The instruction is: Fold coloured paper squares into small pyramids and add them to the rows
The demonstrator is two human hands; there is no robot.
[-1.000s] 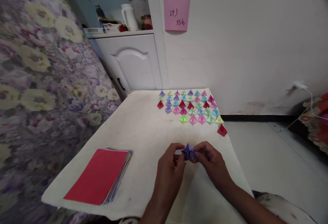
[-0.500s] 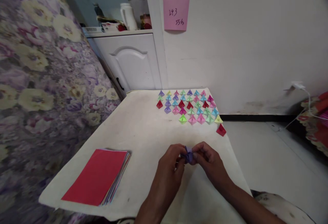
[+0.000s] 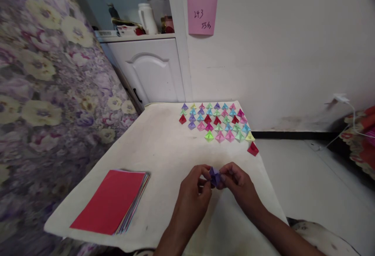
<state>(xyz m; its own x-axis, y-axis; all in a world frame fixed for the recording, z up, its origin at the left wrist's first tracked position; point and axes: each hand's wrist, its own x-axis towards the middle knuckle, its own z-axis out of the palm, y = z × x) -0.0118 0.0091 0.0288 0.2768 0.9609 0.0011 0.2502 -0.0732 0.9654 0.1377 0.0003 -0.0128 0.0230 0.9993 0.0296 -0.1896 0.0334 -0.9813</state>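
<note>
A small purple folded paper piece (image 3: pixel 214 176) is pinched between both my hands just above the white table (image 3: pixel 164 146). My left hand (image 3: pixel 195 191) grips its left side with curled fingers. My right hand (image 3: pixel 238 187) holds its right side, fingers closed on it. Farther back on the table, several small folded paper pyramids (image 3: pixel 216 123) in many colours lie in rows. A lone red pyramid (image 3: pixel 253 149) sits at the right edge.
A stack of coloured paper sheets with a red sheet on top (image 3: pixel 113 201) lies at the table's near left. A floral-covered surface (image 3: pixel 43 92) rises on the left. A white cabinet (image 3: pixel 149 68) stands behind, and a pink note (image 3: pixel 202 14) hangs on the wall.
My fingers have shifted on the purple piece, pressing it smaller and more closed between the hands. Both hands stay at the same spot over the table.
</note>
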